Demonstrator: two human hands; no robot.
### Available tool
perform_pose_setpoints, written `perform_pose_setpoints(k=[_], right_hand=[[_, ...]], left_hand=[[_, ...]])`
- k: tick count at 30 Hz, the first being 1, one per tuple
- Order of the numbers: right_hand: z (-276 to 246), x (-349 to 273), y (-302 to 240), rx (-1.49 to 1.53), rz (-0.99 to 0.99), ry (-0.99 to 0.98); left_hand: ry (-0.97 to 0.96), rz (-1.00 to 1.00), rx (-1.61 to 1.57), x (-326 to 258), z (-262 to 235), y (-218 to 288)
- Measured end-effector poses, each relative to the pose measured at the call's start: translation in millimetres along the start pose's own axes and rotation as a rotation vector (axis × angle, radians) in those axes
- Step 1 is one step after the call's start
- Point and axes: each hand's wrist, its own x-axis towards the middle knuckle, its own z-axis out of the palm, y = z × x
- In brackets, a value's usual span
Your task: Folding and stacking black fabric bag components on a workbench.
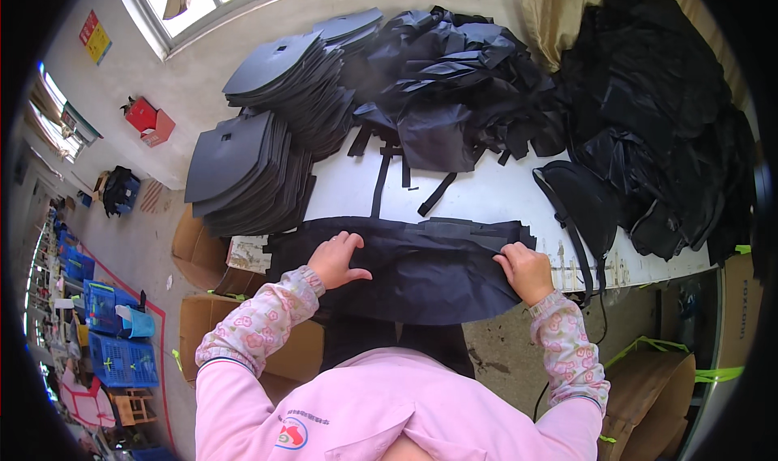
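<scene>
A wide piece of black fabric (429,266) lies at the table's near edge, its lower part hanging over toward me. On its left part rests my left hand (334,261), thumb spread away from the fingers, not gripping. My right hand (525,271) pinches the fabric's right end between thumb and fingers. Along the far edge of the fabric runs a stiffer dark strip (470,229). Just beyond it, narrow black straps (381,187) lie on the white table (340,187).
Stacks of grey foam panels (235,157) stand at the left. Behind are heaped black fabric pieces (438,124); a black bag (587,197) and a tall dark pile (648,96) lie right. Cardboard boxes (648,396) stand below the table. Blue crates (121,360) sit far left.
</scene>
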Motion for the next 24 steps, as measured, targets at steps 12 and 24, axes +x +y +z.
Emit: perform_pose_setpoints(k=[12,24], right_hand=[[5,5,1,0.007,0.008,-0.032],[-17,27,-29,-0.119,-0.113,0.034]], left_hand=[[-0.316,-0.45,-0.707,-11,-35,-53],[-0.291,-0.333,-0.496,-22,-85,-98]])
